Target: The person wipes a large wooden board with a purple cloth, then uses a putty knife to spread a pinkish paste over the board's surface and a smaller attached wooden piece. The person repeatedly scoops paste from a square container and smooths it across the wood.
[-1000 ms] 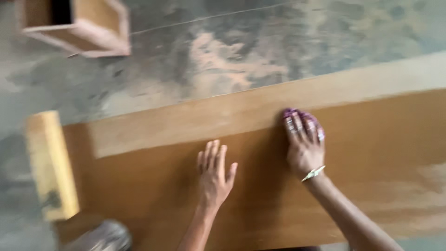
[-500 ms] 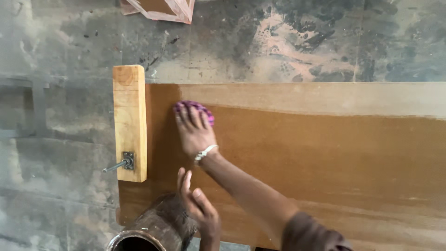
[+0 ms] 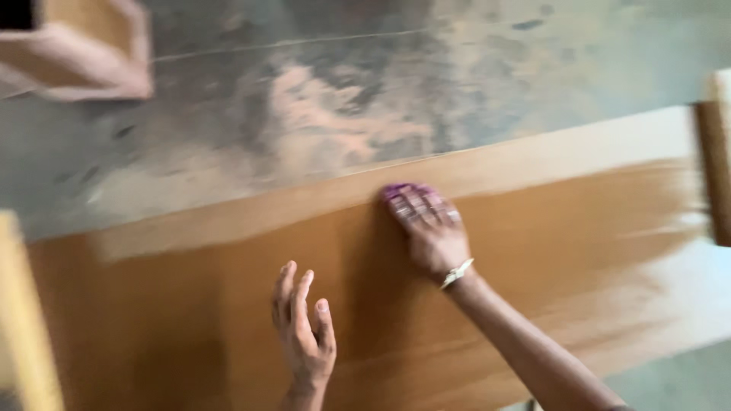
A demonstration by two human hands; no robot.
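Here the board point(image 3: 228, 327) takes up the lower half of the view, a long flat wooden panel lying on the floor and running from the left edge up towards the right. Most of its face is a darker, wet-looking brown, while a strip along its far edge and a patch at its right end are paler, with streaky borders between the two tones. A purple cloth point(image 3: 402, 190) sits on the board just below the pale strip, about midway along the panel. The floor point(image 3: 426, 84) beyond the board is grey concrete, mottled with reddish dust and dark smudges. A light wooden batten point(image 3: 27, 327) crosses the board's left end, another wooden piece point(image 3: 716, 167) stands at its right end, and a wooden box point(image 3: 84, 49) rests on the floor well beyond the board's left part. The right hand point(image 3: 430, 228) lies palm down on the board with its fingers spread flat over the cloth, pressing it, a bracelet at the wrist. The left hand point(image 3: 304, 335) is over the dark part of the board, nearer the person, fingers loosely open and holding nothing; whether it touches the wood cannot be told.
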